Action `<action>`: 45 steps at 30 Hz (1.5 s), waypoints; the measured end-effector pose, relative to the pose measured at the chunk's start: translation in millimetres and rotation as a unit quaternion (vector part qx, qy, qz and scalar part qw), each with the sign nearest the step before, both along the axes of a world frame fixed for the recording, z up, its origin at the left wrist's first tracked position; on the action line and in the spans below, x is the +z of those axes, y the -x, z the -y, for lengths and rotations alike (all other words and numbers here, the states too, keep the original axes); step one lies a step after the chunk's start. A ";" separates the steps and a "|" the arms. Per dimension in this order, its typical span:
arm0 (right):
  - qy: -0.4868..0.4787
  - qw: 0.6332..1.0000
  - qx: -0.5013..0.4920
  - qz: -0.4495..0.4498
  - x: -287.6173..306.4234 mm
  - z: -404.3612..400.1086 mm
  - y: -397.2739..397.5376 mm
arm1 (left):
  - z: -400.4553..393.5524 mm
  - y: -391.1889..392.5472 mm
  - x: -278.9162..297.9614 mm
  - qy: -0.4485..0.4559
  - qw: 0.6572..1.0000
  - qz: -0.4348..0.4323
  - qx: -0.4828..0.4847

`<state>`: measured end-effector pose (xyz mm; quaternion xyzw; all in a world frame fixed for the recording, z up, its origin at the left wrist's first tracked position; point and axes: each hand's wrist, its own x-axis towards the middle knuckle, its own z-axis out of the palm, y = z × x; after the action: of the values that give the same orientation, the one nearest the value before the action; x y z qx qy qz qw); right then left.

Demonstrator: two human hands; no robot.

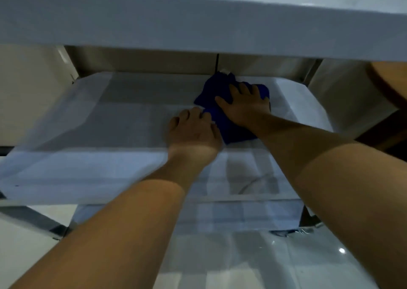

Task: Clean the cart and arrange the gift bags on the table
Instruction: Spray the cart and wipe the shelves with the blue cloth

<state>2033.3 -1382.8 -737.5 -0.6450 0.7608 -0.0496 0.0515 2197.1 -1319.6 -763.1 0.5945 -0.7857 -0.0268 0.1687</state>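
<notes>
The right hand covers the middle of the blue cloth. The left hand is blurred. A brown object is cut off at the right edge.

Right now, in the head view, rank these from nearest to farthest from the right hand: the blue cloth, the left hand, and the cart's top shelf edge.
1. Blue cloth: directly under the right hand, which presses it flat onto the middle shelf.
2. Left hand: just to its left, at the cloth's edge.
3. Top shelf edge: overhead, clearly apart from both hands.
</notes>
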 end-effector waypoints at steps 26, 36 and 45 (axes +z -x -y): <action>-0.005 0.995 -0.101 0.000 -0.1 -182.2 49.3 | -4.5 90.6 32.5 -0.061 0.995 0.001 -0.076; 0.038 0.994 -0.098 0.007 -2.8 -69.0 96.2 | 12.3 98.2 0.4 0.021 0.998 -0.032 -0.043; 0.021 0.990 -0.138 0.023 -0.3 56.9 132.4 | 13.6 99.9 -3.2 0.032 0.999 0.007 -0.035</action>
<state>1900.9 -1439.7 -737.8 -0.5335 0.8399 -0.0874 0.0479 2097.2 -1333.2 -766.2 0.5613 -0.8075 -0.0027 0.1810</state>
